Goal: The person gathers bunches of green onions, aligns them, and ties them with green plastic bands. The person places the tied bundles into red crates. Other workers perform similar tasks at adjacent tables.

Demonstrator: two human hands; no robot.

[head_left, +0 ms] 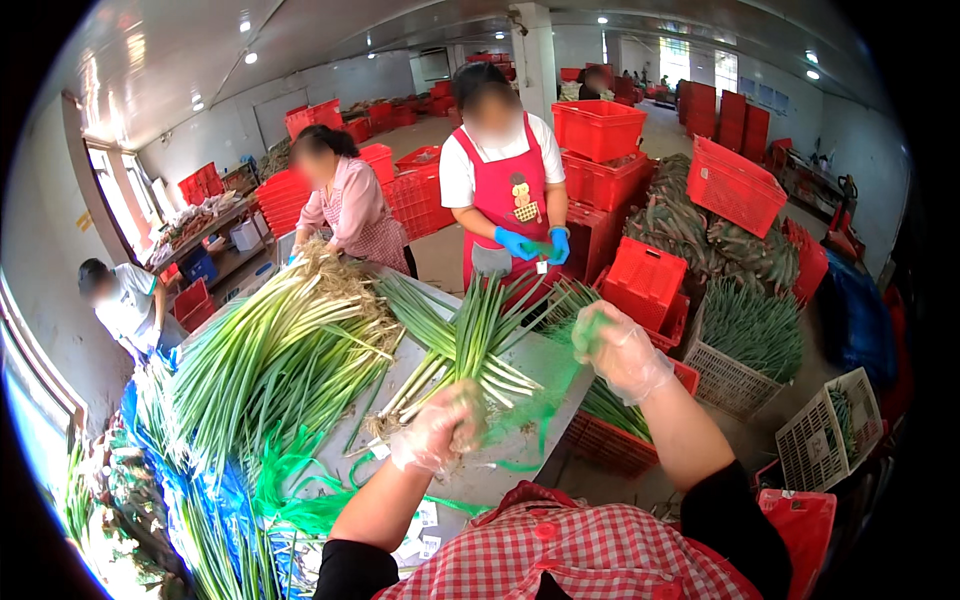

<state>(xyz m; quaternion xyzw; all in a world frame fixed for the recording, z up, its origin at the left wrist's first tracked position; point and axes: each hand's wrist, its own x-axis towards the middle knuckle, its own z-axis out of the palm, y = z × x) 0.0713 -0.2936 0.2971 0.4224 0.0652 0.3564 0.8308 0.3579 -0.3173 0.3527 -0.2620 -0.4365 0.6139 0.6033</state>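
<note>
A green mesh net bag [528, 402] is stretched between my two hands, above the near right part of the metal table [350, 425]. My left hand [440, 430], in a clear plastic glove, is closed on one end of it. My right hand [617, 352], gloved the same way, is raised higher and grips the other end. Just beyond the net lie loose green onions [470, 340], their white ends pointing in different directions. A large heap of green onions [270, 350] covers the left of the table, roots toward the far side. More green nets [300, 490] lie near my left forearm.
Across the table a person in a red apron [507, 195] holds a bit of green net in blue gloves. Another in pink [350, 205] bends over the heap. Red crates [600, 130] are stacked behind. A crate of green onions [735, 375] stands right of the table.
</note>
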